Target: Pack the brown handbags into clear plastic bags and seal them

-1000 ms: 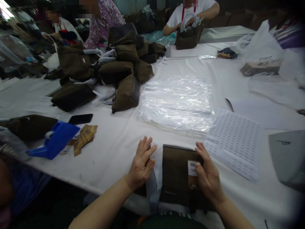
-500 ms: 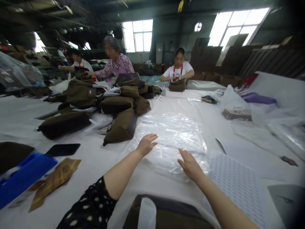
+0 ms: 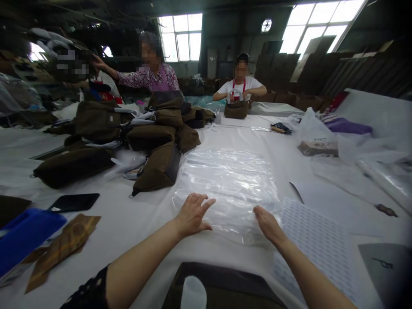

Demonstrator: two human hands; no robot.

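**Inspection at the packing table: hands placed on the plastic stack**

The left hand [image 3: 193,216] is spread, with its fingers laid on the near left part of a stack of transparent plastic bags [image 3: 227,191]. The right hand [image 3: 268,225] is held open with the fingers close together, its fingertips touching the stack's near right corner. No pinch is observed in either hand. The stack lies flat on the white-covered table [image 3: 128,240], directly ahead of the wearer.

An olive fabric bag [image 3: 225,285] with a white strap [image 3: 193,294] is seen at the near edge, just below the hands. A sheet of printed labels [image 3: 309,244] is placed just right of the stack, and a dark curved blade [image 3: 296,192] lies beyond it. To the left, a blue plastic holder [image 3: 27,236], a brown patterned packet [image 3: 61,251] and a black smartphone [image 3: 74,202] are noted.

Farther on, a heap of olive bags [image 3: 151,137] is piled on the table. At the far side, a bag with a pale handle [image 3: 236,105] is held by a co-worker in a white T-shirt [image 3: 241,86], and an arm is raised by a co-worker in a floral blouse [image 3: 154,77].
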